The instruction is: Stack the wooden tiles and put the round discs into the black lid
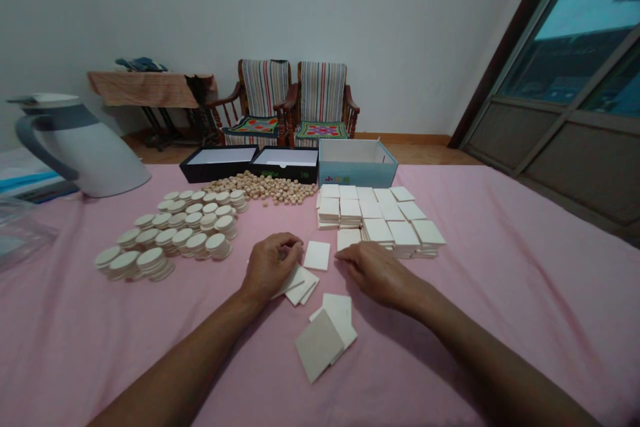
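Observation:
My left hand [273,265] is closed over a few fanned white square tiles [303,290], its fingers curled and its thumb toward the right. The tiles' left ends are hidden beneath the hand. One single square tile [317,256] lies flat between my two hands. My right hand [377,272] reaches left, index finger stretched out, just in front of a short tile stack [349,237]; whether it touches that stack I cannot tell. Its other fingers are partly hidden. Nearer to me lies a loose, overlapping pile of square tiles [323,343].
Stacked square tiles [383,210] stand in rows at the right. Round discs [183,237] form stacks at the left, with small wooden cubes [270,188] heaped behind. Two black trays [217,173] and a light blue box [357,170] line the back. A jug [95,147] stands far left.

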Available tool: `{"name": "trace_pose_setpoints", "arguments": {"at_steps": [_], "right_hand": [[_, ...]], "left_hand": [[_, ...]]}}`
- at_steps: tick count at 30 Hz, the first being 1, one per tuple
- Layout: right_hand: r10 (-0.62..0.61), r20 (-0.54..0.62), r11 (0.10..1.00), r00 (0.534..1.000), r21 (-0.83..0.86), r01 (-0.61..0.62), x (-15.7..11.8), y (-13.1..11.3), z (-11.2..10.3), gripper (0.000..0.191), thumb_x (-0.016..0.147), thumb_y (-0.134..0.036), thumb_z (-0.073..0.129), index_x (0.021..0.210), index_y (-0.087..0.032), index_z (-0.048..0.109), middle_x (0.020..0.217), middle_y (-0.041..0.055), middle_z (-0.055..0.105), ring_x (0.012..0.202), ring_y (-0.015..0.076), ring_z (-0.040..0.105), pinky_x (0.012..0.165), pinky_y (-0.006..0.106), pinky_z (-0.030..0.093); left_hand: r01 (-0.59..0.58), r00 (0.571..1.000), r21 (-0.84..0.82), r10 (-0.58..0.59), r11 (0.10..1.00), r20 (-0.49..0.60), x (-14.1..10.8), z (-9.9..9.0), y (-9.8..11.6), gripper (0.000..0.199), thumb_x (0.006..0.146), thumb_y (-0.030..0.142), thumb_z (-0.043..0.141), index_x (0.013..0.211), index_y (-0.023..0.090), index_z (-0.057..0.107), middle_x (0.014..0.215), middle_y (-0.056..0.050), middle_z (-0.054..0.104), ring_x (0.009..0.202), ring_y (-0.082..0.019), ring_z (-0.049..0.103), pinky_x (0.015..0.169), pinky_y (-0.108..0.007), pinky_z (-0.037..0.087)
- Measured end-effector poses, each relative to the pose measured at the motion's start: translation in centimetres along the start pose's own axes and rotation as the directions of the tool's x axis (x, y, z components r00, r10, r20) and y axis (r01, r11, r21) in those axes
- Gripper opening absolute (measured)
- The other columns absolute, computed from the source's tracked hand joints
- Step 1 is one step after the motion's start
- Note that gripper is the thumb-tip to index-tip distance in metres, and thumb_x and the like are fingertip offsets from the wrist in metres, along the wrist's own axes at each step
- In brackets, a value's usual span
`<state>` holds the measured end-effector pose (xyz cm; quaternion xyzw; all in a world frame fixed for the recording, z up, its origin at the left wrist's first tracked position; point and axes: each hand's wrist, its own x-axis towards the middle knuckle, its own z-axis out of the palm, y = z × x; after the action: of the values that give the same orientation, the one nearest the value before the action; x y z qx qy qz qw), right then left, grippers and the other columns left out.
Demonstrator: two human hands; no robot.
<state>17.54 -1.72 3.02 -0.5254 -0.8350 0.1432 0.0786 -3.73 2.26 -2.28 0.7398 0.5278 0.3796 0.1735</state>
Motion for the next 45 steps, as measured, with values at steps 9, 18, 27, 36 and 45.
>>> {"name": "trace_pose_setpoints", "arguments": {"at_steps": [9, 18, 27, 36, 45], "right_hand": [[0.024, -0.059, 1.000, 0.998, -0.002, -0.025, 0.3, 0.1, 2.2, 0.025, 0.092, -0.019, 0.039, 0.082, -0.017, 0.061, 0.083, 0.0081, 0.070, 0.076, 0.0180, 0.062, 0.063, 0.026, 0.034], [-0.039, -0.082, 0.998, 0.996, 0.046, 0.043, 0.9, 0.2, 2.5, 0.027, 0.085, -0.009, 0.040, 0.105, -0.017, 0.057, 0.103, 0.0086, 0.065, 0.094, 0.0182, 0.059, 0.075, 0.027, 0.039], [-0.034, -0.089, 0.997, 0.995, -0.066, 0.028, 1.4, 1.4, 3.4, 0.016, 0.088, -0.010, 0.040, 0.095, -0.018, 0.052, 0.101, 0.0089, 0.059, 0.081, 0.0165, 0.057, 0.065, 0.027, 0.036], [-0.112, -0.278, 0.989, 0.954, 0.063, 0.135, 1.5, 0.6, 3.4, 0.022, 0.083, -0.012, 0.047, 0.104, -0.017, 0.055, 0.104, 0.0084, 0.057, 0.093, 0.0191, 0.052, 0.079, 0.032, 0.040], [-0.150, -0.277, 0.985, 0.949, -0.120, 0.121, 2.7, -0.7, 5.0, 0.028, 0.083, -0.035, 0.058, 0.104, -0.017, 0.056, 0.108, 0.0113, 0.062, 0.105, 0.0272, 0.045, 0.089, 0.043, 0.030]], "left_hand": [[0.003, 1.000, 0.005, -0.004, 1.000, 0.017, 0.0, -0.2, 0.3, 0.018, 0.080, 0.028, 0.054, 0.076, 0.019, 0.069, 0.076, -0.001, 0.073, 0.069, -0.016, 0.065, 0.065, -0.024, 0.047], [0.002, 0.999, -0.001, -0.002, 1.000, 0.032, 0.0, 0.0, 0.0, 0.018, 0.081, 0.028, 0.054, 0.076, 0.018, 0.069, 0.074, -0.001, 0.072, 0.068, -0.015, 0.065, 0.064, -0.023, 0.046], [0.014, 0.999, -0.021, -0.013, 1.000, 0.042, 0.0, 0.0, -0.2, 0.019, 0.081, 0.028, 0.054, 0.076, 0.018, 0.069, 0.074, -0.001, 0.072, 0.067, -0.015, 0.065, 0.064, -0.023, 0.046], [0.024, 0.999, -0.019, -0.023, 1.000, 0.032, 0.0, 0.0, -0.2, 0.019, 0.081, 0.029, 0.054, 0.076, 0.018, 0.069, 0.074, -0.001, 0.072, 0.067, -0.015, 0.064, 0.063, -0.023, 0.046], [0.008, 1.000, -0.015, -0.008, 1.000, 0.010, 0.1, -0.2, 0.1, 0.019, 0.079, 0.029, 0.055, 0.077, 0.018, 0.070, 0.078, -0.001, 0.072, 0.072, -0.017, 0.066, 0.069, -0.025, 0.047]]}}
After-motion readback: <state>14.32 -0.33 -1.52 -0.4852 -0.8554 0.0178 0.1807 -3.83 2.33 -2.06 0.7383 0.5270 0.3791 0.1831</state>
